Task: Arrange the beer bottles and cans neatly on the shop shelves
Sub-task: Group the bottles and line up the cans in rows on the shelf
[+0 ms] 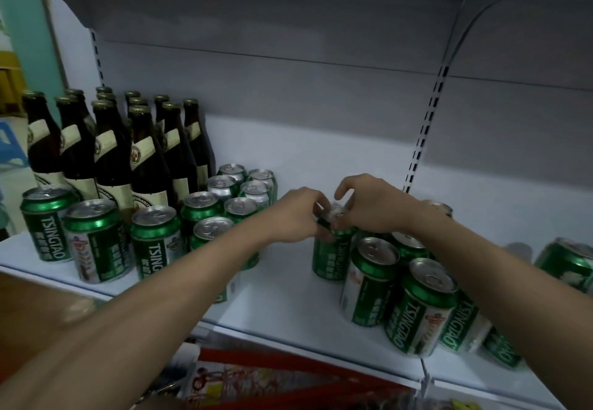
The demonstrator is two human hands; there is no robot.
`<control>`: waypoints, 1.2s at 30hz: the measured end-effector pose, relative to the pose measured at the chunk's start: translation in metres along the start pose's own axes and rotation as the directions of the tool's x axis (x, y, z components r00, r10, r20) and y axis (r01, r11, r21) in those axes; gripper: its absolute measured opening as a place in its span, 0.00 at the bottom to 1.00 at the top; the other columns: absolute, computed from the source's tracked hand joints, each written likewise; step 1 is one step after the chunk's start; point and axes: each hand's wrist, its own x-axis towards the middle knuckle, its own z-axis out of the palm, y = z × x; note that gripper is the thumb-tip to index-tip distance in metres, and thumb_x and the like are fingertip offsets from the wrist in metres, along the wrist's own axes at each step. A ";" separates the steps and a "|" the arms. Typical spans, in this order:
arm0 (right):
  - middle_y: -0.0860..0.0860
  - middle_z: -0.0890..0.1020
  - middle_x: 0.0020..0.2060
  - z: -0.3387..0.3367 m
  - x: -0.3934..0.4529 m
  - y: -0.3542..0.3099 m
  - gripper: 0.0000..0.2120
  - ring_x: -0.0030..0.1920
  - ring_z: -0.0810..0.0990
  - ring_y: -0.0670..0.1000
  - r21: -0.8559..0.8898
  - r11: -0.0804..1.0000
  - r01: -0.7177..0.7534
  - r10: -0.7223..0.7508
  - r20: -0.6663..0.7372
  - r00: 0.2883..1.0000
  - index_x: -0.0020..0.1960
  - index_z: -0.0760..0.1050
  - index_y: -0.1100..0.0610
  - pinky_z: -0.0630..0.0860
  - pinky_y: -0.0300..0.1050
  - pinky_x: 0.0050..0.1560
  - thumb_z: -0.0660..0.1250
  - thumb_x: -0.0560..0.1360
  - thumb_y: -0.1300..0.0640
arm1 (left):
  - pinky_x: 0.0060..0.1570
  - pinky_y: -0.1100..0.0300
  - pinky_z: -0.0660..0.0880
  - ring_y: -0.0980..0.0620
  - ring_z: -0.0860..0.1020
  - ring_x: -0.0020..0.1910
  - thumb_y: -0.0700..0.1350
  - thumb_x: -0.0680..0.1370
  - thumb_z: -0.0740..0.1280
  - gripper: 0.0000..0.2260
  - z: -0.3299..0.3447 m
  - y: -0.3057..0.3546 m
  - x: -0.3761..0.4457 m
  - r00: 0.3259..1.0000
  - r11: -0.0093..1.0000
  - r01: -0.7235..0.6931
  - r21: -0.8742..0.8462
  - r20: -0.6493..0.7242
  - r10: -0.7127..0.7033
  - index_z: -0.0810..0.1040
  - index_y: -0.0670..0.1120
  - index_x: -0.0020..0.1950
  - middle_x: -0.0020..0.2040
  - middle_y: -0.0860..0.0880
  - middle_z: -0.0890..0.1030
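hands meet on top of 1 green can (330, 255) that stands upright on the white shelf (288, 284). the left hand (296, 217) comes in from the left and the right hand (369, 207) comes in from the right, so the can sits right between them, under the fingers. both hands curl their fingers round the can's top rim and pinch it. the 2 hands are about the same way from the can, so neither is nearer.

the can's long side points straight up. it stands at the back left corner of a loose bunch of cans (417, 303) on the right. some of those cans lean a little and do not make a row.

well apart on the left, past a bare strip of shelf, stands a neater block of cans (221, 204), with brown bottles (141, 159) behind it.

the next move looks like a lift or slide to the left, over the bare strip, toward the neat block. the can should stay upright so it does not bump the leaning cans beside it.
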 end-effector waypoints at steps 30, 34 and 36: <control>0.55 0.83 0.47 -0.058 0.004 0.023 0.12 0.44 0.84 0.55 0.074 0.990 -0.119 0.122 -0.032 0.992 0.53 0.78 0.57 0.84 0.51 0.45 0.70 0.77 0.50 | 0.46 0.65 0.74 0.56 0.79 0.49 0.51 0.75 0.73 0.21 -0.032 0.024 0.018 0.994 0.994 -0.099 0.041 0.054 0.097 0.76 0.47 0.66 0.55 0.53 0.80; 0.57 0.83 0.49 -0.065 0.000 0.055 0.17 0.47 0.83 0.57 -0.119 0.967 -0.224 0.233 0.062 0.971 0.54 0.80 0.62 0.81 0.55 0.53 0.71 0.76 0.47 | 0.46 0.63 0.74 0.55 0.78 0.47 0.45 0.73 0.76 0.21 -0.003 0.041 0.059 0.982 0.987 -0.163 0.013 0.104 0.161 0.77 0.45 0.64 0.56 0.50 0.81; 0.58 0.84 0.49 -0.060 -0.001 0.065 0.21 0.48 0.83 0.58 -0.144 0.960 -0.240 0.253 0.085 0.964 0.53 0.81 0.64 0.81 0.53 0.53 0.72 0.74 0.46 | 0.53 0.58 0.76 0.51 0.79 0.52 0.45 0.72 0.77 0.22 0.010 0.048 0.074 0.974 0.981 -0.186 0.046 0.140 0.178 0.78 0.44 0.64 0.57 0.48 0.82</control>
